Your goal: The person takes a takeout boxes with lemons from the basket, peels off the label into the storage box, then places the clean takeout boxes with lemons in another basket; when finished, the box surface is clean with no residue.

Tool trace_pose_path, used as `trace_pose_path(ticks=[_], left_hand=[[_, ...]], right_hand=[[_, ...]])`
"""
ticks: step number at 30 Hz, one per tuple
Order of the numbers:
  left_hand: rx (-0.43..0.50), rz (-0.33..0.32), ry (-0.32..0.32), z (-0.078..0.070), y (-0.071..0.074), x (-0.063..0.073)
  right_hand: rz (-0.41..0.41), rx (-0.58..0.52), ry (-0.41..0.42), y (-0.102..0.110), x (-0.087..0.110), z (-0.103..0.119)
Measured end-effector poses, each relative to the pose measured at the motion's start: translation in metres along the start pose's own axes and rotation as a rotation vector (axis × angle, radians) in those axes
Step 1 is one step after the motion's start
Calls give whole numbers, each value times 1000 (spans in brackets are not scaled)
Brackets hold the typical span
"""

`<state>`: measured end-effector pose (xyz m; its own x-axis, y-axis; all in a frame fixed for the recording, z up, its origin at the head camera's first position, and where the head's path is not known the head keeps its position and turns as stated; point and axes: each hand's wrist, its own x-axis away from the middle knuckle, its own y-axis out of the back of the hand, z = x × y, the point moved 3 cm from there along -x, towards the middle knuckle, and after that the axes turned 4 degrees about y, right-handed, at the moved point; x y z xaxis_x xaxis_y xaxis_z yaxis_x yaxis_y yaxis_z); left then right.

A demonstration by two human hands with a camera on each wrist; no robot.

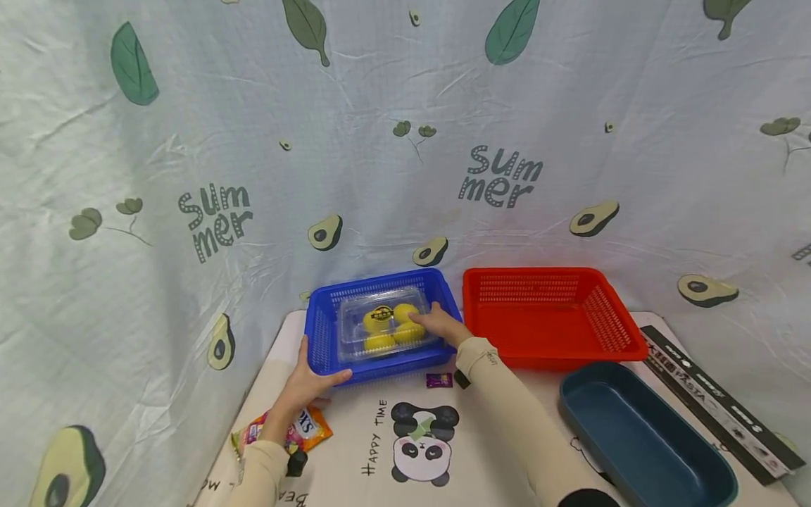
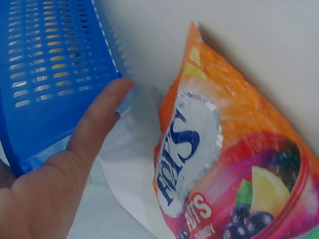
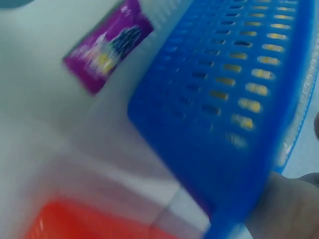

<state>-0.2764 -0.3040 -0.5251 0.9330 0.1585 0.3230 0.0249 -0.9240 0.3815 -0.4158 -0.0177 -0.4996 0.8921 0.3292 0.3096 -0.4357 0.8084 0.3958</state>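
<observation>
A clear plastic box (image 1: 352, 331) with several yellow round things (image 1: 405, 332) inside lies in the blue basket (image 1: 380, 370). My left hand (image 1: 304, 386) rests at the basket's front left corner, its thumb stretched along the front rim and its fingers up the left side. In the left wrist view that thumb (image 2: 94, 124) lies against the slotted wall, and the other fingers are mostly hidden. My right hand (image 1: 443, 325) reaches over the basket's right rim, thumb and fingers spread at the right end of the box. The right wrist view is blurred, with the basket wall (image 3: 199, 99) covering most of that hand.
An orange candy bag (image 1: 310, 428) lies beneath the left wrist. A small purple packet (image 1: 439, 380) sits just in front of the blue basket. To the right stand a red basket (image 1: 538, 324), a dark blue tray (image 1: 646, 429) and a long black pasta box (image 1: 716, 401).
</observation>
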Motion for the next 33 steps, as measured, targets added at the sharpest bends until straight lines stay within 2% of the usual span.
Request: trace_pose_path(ticks=[4, 7, 16, 24, 33], left_hand=[[1, -4, 17, 3, -3, 1], [-2, -8, 20, 3, -3, 1], [-16, -11, 25, 2, 2, -2], [-14, -11, 29, 2, 1, -3], [1, -20, 42, 5, 3, -3]], right_hand=[[-15, -135, -77, -3, -5, -9], [-32, -198, -93, -5, -9, -13], [11, -377, -76, -8, -22, -18], [-25, -478, -76, -6, -22, -19], [-63, -563, -22, -2, -18, -11]])
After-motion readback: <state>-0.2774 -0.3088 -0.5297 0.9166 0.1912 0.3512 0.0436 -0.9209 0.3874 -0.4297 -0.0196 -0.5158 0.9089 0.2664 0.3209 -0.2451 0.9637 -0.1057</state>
